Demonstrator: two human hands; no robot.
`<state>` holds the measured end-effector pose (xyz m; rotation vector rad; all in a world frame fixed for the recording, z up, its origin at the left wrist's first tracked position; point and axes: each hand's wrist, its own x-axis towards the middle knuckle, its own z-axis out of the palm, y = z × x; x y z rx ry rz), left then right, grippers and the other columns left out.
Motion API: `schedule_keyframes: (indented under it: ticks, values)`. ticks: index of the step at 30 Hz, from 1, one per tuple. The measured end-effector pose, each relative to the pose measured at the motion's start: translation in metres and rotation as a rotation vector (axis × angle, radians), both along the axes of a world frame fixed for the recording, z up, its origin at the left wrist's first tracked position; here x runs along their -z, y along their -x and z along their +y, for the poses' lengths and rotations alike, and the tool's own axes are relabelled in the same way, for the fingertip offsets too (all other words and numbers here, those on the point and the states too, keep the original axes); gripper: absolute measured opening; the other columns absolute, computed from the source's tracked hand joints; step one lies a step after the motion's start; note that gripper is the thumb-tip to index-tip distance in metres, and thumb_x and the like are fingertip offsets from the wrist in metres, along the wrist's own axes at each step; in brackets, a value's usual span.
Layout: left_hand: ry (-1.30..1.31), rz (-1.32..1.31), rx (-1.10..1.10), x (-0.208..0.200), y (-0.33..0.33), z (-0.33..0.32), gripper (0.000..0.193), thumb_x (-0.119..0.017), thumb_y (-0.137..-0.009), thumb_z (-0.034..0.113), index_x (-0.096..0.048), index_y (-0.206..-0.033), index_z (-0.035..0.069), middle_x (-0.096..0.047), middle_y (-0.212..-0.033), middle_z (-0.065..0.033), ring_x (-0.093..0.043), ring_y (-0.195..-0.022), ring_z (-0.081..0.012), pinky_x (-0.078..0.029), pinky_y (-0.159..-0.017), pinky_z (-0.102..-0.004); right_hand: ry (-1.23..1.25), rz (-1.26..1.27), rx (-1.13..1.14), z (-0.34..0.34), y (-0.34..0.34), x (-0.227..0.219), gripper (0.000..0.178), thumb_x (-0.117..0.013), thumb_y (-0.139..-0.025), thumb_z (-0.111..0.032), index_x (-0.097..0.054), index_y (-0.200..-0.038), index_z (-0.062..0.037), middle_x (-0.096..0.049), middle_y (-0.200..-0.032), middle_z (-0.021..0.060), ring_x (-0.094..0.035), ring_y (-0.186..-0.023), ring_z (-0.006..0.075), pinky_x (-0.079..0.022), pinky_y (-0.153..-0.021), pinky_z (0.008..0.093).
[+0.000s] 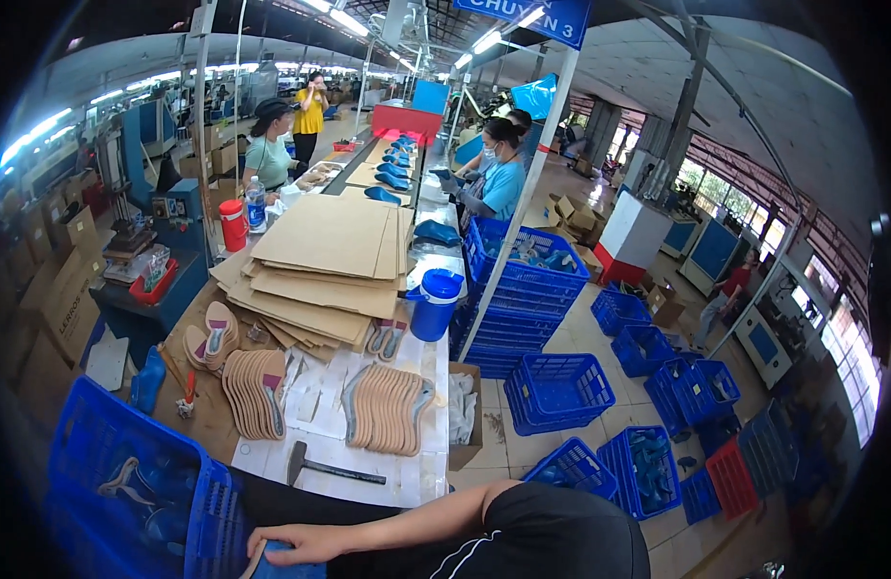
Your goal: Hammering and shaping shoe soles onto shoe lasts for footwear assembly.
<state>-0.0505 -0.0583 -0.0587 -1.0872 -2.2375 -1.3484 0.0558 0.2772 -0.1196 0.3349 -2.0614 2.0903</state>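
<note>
My right hand [293, 546] reaches across to the left at the lower edge, its fingers closed on a blue shoe last [296, 569]. A pale strip runs along the last's left side, and its lower part is cut off by the picture edge. My left hand is out of sight. Beside the right hand is a blue crate [219, 507] holding blue lasts and a pale insole piece [127, 480]. Beyond the hand, a hammer [339, 472] lies on the worktable [431, 473]. Past the hammer stand two rows of tan insoles [255, 391] [388, 408].
Large cardboard sheets [320, 236] are piled farther up the table, beside a blue jug [436, 304]. A red-handled tool [189, 391] lies at the left edge. Stacked blue crates [518, 309] rise at right. Co-workers [499, 183] stand along a conveyor carrying blue lasts.
</note>
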Motion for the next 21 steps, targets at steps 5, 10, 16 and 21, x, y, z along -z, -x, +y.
schedule_keyframes:
  ticks: [5, 10, 16, 21]
  values:
    - [-0.847, -0.021, -0.280, 0.046, 0.030, 0.059, 0.055, -0.065, -0.106, 0.050, -0.061, -0.094, -0.003, -0.062, -0.089, -0.0150, -0.058, -0.078, -0.0277, -0.052, -0.074, -0.0422, 0.425, -0.590, -0.201, -0.014, -0.013, 0.008, 0.076, -0.040, -0.110, -0.068, -0.057, -0.155, -0.0089, -0.066, -0.134, 0.0033, -0.060, -0.124, 0.0147, -0.043, -0.111, 0.0283]
    - [-0.703, -0.407, -0.278, 0.045, 0.041, 0.093, 0.045, -0.060, -0.111, 0.040, -0.053, -0.099, -0.003, -0.066, -0.101, -0.0171, -0.063, -0.088, -0.0290, -0.057, -0.076, -0.0437, 0.353, -0.781, -0.271, -0.018, -0.047, -0.008, 0.087, -0.033, -0.106, -0.076, -0.050, -0.157, -0.0078, -0.069, -0.134, 0.0124, -0.068, -0.121, 0.0284, -0.056, -0.102, 0.0398]
    - [-0.652, -0.976, 0.062, 0.050, 0.037, 0.115, 0.027, -0.054, -0.114, 0.025, -0.052, -0.111, -0.002, -0.070, -0.118, -0.0242, -0.072, -0.104, -0.0399, -0.063, -0.087, -0.0552, 0.819, -0.344, -0.424, -0.010, -0.049, 0.004, 0.092, -0.028, -0.106, -0.075, -0.035, -0.167, -0.0056, -0.059, -0.151, 0.0110, -0.057, -0.136, 0.0217, -0.050, -0.110, 0.0397]
    - [-0.488, -1.156, -0.124, 0.042, 0.036, 0.117, 0.027, -0.055, -0.114, 0.025, -0.057, -0.123, -0.001, -0.070, -0.121, -0.0224, -0.072, -0.108, -0.0380, -0.062, -0.094, -0.0508, 0.666, -0.318, -0.366, -0.006, -0.060, -0.007, 0.079, -0.061, -0.109, -0.043, -0.029, -0.169, -0.0025, -0.052, -0.161, 0.0086, -0.052, -0.141, 0.0185, -0.044, -0.117, 0.0344]
